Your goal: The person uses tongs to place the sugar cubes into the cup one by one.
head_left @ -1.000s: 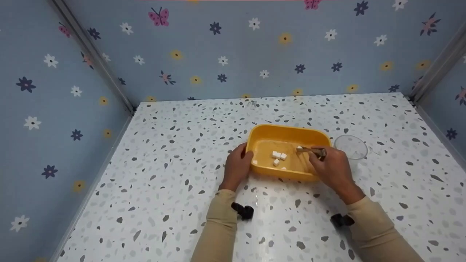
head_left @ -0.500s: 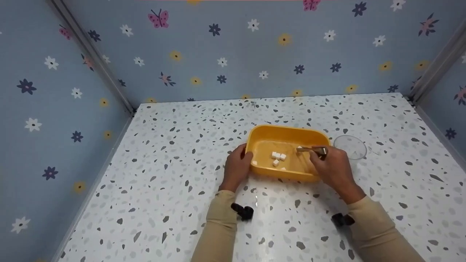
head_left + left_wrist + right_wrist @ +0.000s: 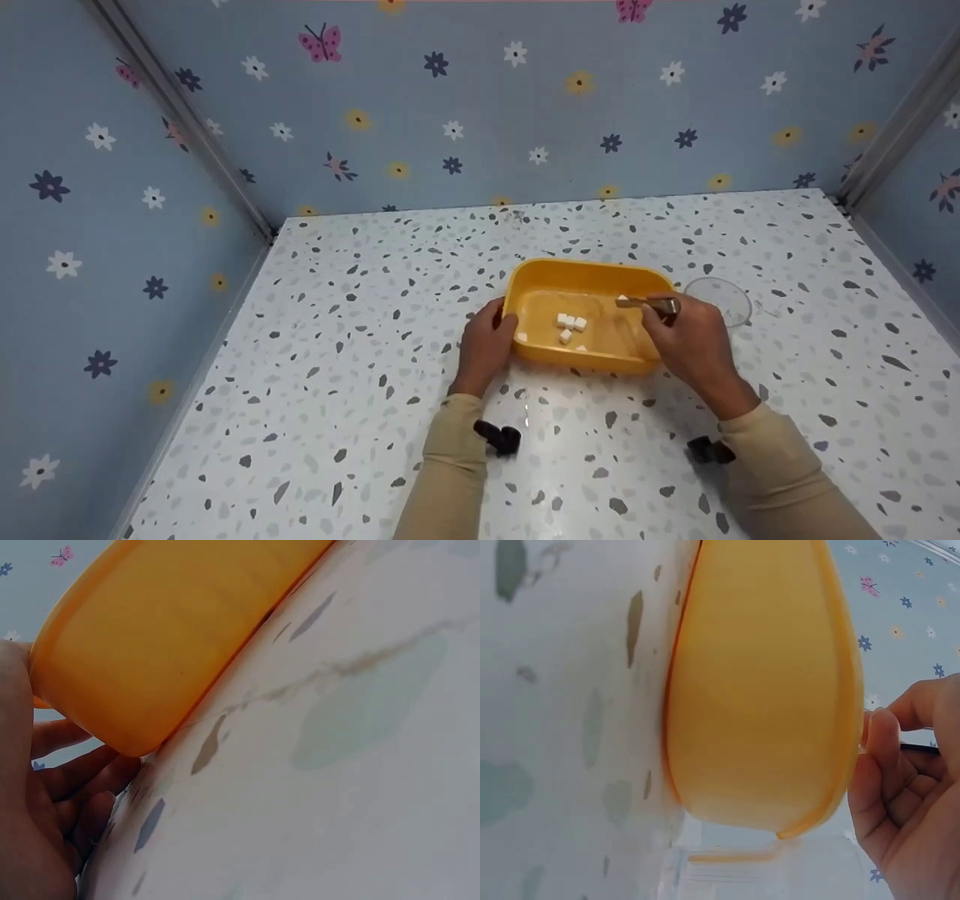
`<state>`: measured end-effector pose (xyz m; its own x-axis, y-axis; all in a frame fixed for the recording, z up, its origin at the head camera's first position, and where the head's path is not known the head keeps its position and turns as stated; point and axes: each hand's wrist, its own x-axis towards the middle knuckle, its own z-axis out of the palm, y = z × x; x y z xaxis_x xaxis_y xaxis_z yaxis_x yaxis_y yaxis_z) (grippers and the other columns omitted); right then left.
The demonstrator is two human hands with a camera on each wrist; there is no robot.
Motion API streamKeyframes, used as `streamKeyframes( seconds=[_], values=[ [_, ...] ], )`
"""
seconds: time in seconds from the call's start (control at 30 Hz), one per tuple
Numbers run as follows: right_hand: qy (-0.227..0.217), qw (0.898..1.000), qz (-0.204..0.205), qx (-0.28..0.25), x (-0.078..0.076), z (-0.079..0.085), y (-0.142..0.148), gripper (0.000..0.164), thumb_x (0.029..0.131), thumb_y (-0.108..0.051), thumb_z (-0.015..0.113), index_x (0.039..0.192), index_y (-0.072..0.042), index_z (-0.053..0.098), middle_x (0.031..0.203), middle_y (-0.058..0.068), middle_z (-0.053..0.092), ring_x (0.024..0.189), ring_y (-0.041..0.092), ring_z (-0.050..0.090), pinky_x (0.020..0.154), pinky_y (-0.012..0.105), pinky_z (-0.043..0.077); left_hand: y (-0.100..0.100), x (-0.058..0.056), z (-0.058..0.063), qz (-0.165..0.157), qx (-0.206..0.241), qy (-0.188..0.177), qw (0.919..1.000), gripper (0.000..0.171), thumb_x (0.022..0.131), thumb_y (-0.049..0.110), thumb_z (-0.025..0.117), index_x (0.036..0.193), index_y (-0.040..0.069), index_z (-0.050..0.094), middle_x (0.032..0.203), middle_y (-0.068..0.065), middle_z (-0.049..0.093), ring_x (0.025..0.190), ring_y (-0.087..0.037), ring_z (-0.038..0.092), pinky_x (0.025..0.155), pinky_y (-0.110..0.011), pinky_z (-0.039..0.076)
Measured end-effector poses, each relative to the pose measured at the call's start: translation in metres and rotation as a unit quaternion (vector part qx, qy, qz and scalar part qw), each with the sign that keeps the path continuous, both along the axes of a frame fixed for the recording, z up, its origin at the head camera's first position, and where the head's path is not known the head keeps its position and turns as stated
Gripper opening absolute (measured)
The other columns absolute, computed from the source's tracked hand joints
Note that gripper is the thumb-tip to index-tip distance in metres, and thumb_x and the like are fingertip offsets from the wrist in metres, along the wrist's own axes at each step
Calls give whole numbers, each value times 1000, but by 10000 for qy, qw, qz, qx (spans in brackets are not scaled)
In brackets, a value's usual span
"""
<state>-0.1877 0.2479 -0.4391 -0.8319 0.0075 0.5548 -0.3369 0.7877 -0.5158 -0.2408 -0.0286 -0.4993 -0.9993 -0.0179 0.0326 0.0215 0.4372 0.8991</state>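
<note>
My left hand (image 3: 486,346) grips the left end of a yellow plastic basin (image 3: 592,270), thumb over the rim. In the left wrist view its other fingers (image 3: 82,772) lie against the outside wall near the base. Over the basin's right side, my right hand (image 3: 694,341) pinches metal tweezers (image 3: 660,305), their tips pointing left. A white cube (image 3: 622,298) shows right at the tips. Several more white cubes (image 3: 570,322) lie on the basin floor, mostly grouped near the middle. In the right wrist view, the fingers are bent beside the basin's rim and the tweezers are mostly hidden.
A clear round container (image 3: 739,300) stands just right of the basin, partly behind my right hand. The speckled white tabletop (image 3: 360,300) meets a blue flowered wall (image 3: 480,105) at the back, with panels on both sides. Each sleeve carries a black wrist mount (image 3: 499,437).
The right hand and tweezers have moved slightly up and to the right, and the white cube at the tips has shifted with them. The left hand keeps its grip on the basin.
</note>
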Motion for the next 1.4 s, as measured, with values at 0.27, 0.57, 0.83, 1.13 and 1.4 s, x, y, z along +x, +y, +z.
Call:
streamKeyframes(
  seconds=[0.27,0.57,0.83,1.13,1.4],
  values=[
    [-181,9998,-71,-62,4,12,6,13,90,-5,69,93,6,74,73,11,66,58,19,50,50,23,41,-1,1,-2,13,-8,-4,10000,45,98,32,51,139,14,60,129,-2,64,110,-17,58,100,-37,46],
    [-84,9999,-57,-18,3,17,8,13,89,-6,70,93,6,74,75,12,68,59,20,52,52,24,43,0,-1,0,49,-91,45,9999,45,98,32,52,139,14,59,131,-3,64,114,-18,58,102,-36,44],
    [-309,9994,-27,-144,7,22,7,15,91,-6,68,95,6,73,76,12,67,60,20,53,51,18,42,1,-1,0,60,-87,-9,9999,46,98,33,51,140,14,58,133,-3,63,116,-18,58,103,-36,44],
    [-592,9982,-6,-55,12,30,8,16,93,-7,66,97,7,72,77,12,68,60,19,56,51,16,45,1,1,2,47,-20,-117,9999,47,98,34,50,141,15,58,131,-1,63,112,-15,58,101,-35,45],
    [-583,9983,-68,-22,15,37,9,16,93,-8,65,97,7,73,76,11,67,60,21,54,50,16,44,0,1,2,18,33,-137,9999,49,98,35,51,143,16,56,136,-1,61,119,-15,57,104,-35,43]
  ],
)
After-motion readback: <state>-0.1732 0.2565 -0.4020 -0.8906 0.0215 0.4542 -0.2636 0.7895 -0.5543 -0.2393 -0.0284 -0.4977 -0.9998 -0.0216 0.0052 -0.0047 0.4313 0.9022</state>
